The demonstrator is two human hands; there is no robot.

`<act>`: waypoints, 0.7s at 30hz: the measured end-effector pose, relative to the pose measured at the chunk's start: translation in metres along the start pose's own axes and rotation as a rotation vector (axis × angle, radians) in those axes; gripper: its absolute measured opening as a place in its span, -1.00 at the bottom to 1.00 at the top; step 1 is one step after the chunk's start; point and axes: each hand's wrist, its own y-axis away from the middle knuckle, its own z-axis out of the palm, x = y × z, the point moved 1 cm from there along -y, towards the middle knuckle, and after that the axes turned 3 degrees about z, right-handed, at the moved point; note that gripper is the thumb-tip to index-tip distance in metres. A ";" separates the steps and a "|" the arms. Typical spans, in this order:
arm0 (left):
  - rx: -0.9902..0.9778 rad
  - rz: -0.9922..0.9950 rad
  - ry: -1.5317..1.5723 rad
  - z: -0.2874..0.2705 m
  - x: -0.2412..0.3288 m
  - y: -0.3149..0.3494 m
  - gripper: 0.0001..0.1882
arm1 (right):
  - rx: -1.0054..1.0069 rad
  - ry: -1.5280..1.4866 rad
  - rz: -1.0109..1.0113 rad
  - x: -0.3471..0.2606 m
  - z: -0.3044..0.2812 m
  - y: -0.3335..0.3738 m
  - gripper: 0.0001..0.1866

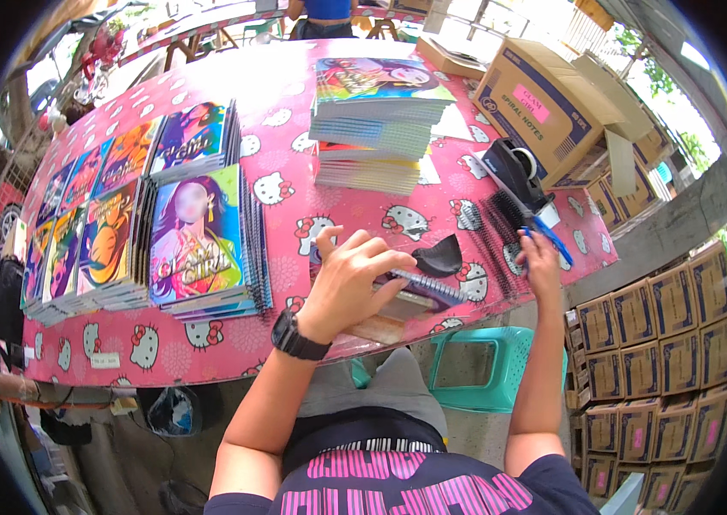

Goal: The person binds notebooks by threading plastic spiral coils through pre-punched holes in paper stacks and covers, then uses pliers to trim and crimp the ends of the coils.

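Note:
At the table's front edge, my left hand (355, 279), with a black watch on the wrist, is closed on a spiral notebook (432, 292). The notebook lies low, its coil along the upper side, and the hand covers much of it. To the right, my right hand (540, 262) has its fingers closed at a slim blue-handled tool (550, 239); its exact kind is unclear. Several loose black spiral coils (494, 245) lie just left of that hand. A curved black piece (439, 256) rests beyond the notebook.
Rows of coiled notebooks with colourful covers (196, 232) stand at left; a tall notebook stack (380, 120) is at the far middle. A black tape dispenser (514, 167) and open carton (544, 112) occupy the right. A green stool (496, 369) and stacked cartons (655, 343) stand below.

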 end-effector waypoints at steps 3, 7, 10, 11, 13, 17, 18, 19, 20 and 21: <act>-0.052 0.074 0.065 0.004 0.012 -0.001 -0.74 | -0.028 0.286 -0.381 0.033 0.043 -0.027 -0.65; -0.116 0.043 -0.026 0.016 0.010 0.001 -0.87 | -0.044 0.372 -0.332 0.037 0.094 -0.038 -0.69; -0.094 0.032 0.002 0.016 0.012 0.000 -0.88 | -0.022 0.442 -0.342 0.039 0.117 -0.041 -0.75; -0.076 0.026 0.031 0.013 0.012 0.001 -0.88 | 0.053 0.476 -0.405 0.034 0.120 -0.038 -0.76; -0.078 0.014 0.020 0.011 0.013 0.002 -0.88 | 0.206 0.549 -0.528 0.026 0.118 -0.027 -0.77; -0.162 0.001 -0.090 0.014 0.011 0.005 -0.87 | -0.118 0.441 -0.474 0.022 0.119 0.003 -0.50; -0.098 -0.010 -0.067 0.014 0.013 0.005 -0.87 | -0.104 0.470 -0.503 0.014 0.124 0.017 -0.41; -0.036 -0.013 -0.043 0.013 0.016 0.003 -0.87 | -0.082 0.498 -0.529 0.002 0.127 0.028 -0.32; 0.026 -0.018 -0.020 0.012 0.018 0.002 -0.87 | -0.127 0.558 -0.460 -0.006 0.127 0.033 -0.22; -0.035 -0.012 -0.050 0.012 0.017 0.003 -0.87 | -0.105 0.548 -0.476 0.001 0.128 0.032 -0.23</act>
